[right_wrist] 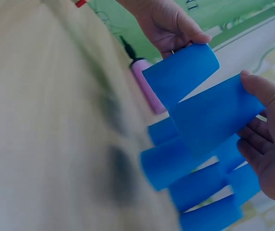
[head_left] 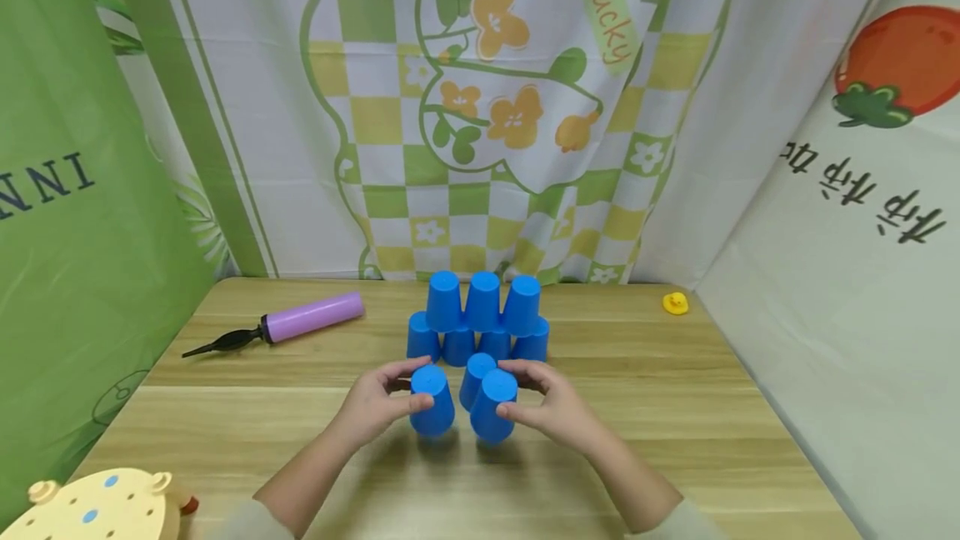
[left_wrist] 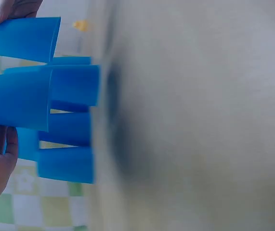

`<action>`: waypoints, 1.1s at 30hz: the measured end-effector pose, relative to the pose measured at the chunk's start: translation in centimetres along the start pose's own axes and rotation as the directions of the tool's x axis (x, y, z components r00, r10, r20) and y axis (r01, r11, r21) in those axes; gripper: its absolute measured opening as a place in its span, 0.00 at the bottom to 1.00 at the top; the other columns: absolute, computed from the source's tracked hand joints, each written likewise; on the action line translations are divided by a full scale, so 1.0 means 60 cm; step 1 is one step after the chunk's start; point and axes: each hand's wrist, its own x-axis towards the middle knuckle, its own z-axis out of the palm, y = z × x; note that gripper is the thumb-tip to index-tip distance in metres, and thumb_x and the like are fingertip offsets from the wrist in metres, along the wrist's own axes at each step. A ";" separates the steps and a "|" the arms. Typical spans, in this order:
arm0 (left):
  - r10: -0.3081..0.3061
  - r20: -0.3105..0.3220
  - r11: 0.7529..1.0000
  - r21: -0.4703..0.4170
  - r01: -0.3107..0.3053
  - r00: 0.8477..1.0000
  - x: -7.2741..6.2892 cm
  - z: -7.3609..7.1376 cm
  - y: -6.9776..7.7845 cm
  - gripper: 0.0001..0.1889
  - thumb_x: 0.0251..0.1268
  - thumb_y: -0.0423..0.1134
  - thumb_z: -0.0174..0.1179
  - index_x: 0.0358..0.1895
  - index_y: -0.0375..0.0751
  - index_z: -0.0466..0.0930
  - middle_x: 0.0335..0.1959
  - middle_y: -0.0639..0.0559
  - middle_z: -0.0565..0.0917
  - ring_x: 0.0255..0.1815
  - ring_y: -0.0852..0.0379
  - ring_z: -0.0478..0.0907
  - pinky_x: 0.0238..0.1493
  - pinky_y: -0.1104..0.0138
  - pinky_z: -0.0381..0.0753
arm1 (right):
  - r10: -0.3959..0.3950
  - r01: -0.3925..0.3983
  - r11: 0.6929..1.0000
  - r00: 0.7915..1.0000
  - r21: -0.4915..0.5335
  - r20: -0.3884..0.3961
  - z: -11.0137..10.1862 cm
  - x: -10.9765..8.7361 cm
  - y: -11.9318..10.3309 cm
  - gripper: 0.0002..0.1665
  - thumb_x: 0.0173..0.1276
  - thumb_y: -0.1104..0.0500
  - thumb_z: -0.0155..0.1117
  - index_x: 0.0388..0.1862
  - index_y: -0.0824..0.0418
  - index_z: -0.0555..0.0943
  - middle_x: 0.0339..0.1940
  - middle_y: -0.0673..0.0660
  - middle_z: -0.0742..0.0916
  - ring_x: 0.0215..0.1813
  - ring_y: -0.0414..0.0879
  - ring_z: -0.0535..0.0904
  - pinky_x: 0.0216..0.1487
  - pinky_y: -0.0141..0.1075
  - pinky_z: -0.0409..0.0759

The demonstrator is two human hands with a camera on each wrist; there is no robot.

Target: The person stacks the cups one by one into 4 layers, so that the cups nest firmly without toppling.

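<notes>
My left hand (head_left: 378, 402) grips an upside-down blue plastic cup (head_left: 432, 407) between thumb and fingers. In my right hand (head_left: 558, 411) is a similar blue cup (head_left: 493, 411), also mouth down, pinched at its side. Both wrist views show these held cups raised off the table. Just behind them, a single blue cup (head_left: 476, 373) stands inverted, partly covered by the right cup. Farther back is a two-level stack: three inverted cups (head_left: 483, 302) rest on a row of several cups (head_left: 459, 346).
On the wooden table (head_left: 645, 423), a purple pump (head_left: 315, 317) with a black nozzle lies at back left. A yellow toy duck (head_left: 676, 302) sits at back right. A cream spotted toy piece (head_left: 105, 511) occupies the front left corner. Printed curtains (head_left: 487, 215) hang behind.
</notes>
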 end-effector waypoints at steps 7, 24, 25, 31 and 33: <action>0.092 -0.039 0.996 -0.001 -0.092 0.995 0.048 -0.024 0.078 0.28 0.60 0.38 0.69 0.64 0.37 0.75 0.58 0.37 0.81 0.54 0.44 0.81 0.56 0.54 0.82 | -0.023 0.023 1.000 0.997 -0.001 -0.077 -0.070 0.028 -0.047 0.32 0.63 0.56 0.71 0.65 0.63 0.74 0.60 0.64 0.82 0.60 0.59 0.79 0.61 0.52 0.79; 0.128 -0.178 0.990 -0.026 -0.135 0.976 0.208 -0.013 0.192 0.31 0.62 0.47 0.67 0.68 0.42 0.72 0.65 0.42 0.77 0.65 0.44 0.73 0.63 0.51 0.77 | 0.050 -0.061 0.997 0.967 -0.038 -0.250 -0.151 0.171 -0.107 0.37 0.65 0.49 0.68 0.71 0.57 0.70 0.64 0.60 0.80 0.64 0.56 0.76 0.63 0.49 0.78; 0.125 -0.184 0.991 -0.022 -0.131 0.975 0.212 -0.009 0.190 0.31 0.62 0.47 0.67 0.68 0.42 0.72 0.64 0.42 0.77 0.65 0.44 0.73 0.63 0.51 0.77 | 0.059 -0.070 0.997 0.966 -0.037 -0.250 -0.150 0.177 -0.106 0.37 0.66 0.48 0.68 0.71 0.57 0.70 0.64 0.60 0.80 0.65 0.56 0.76 0.64 0.49 0.77; 0.124 -0.206 0.992 0.010 -0.124 0.971 0.228 0.004 0.181 0.31 0.62 0.49 0.67 0.68 0.43 0.73 0.64 0.43 0.77 0.66 0.45 0.72 0.66 0.52 0.75 | 0.107 -0.123 0.991 0.959 -0.045 -0.264 -0.147 0.201 -0.096 0.38 0.66 0.47 0.68 0.72 0.54 0.69 0.63 0.60 0.80 0.64 0.56 0.75 0.64 0.50 0.77; 0.126 -0.202 0.992 0.011 -0.126 0.971 0.230 0.006 0.181 0.31 0.62 0.48 0.67 0.68 0.42 0.72 0.64 0.42 0.77 0.67 0.45 0.72 0.66 0.52 0.75 | 0.113 -0.131 0.990 0.960 -0.054 -0.257 -0.146 0.206 -0.092 0.38 0.66 0.46 0.67 0.72 0.54 0.69 0.64 0.61 0.79 0.65 0.56 0.75 0.63 0.50 0.77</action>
